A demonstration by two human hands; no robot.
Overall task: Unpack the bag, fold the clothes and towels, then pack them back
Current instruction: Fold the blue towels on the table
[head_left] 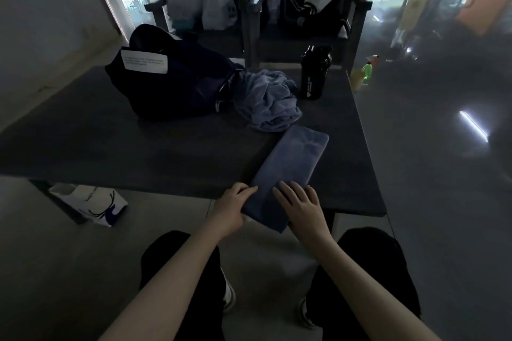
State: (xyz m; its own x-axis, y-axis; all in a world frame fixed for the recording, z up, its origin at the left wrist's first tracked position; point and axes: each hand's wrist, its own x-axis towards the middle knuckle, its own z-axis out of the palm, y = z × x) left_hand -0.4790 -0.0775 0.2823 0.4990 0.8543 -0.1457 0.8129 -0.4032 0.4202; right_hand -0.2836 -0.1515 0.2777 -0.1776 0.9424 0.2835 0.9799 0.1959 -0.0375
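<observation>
At 6 o'clock on the dark table (138, 147), hanging slightly over the near edge, lies the folded blue towel (291, 163), a long strip running toward 1 o'clock. Looks soft, light, limp: it'll sag if lifted by one end, so I'd take it at both near corners or slide flat palms under the fold. Left hand (235, 207) curls around the towel's near-left edge, fingers on top, thumb hidden, so clamped or just resting, can't tell. Right hand (299, 205) is open, fingers spread, pressing flat on the near end. Crumpled blue cloth (268, 102) waits at 12, touching the dark bag (177, 86).
</observation>
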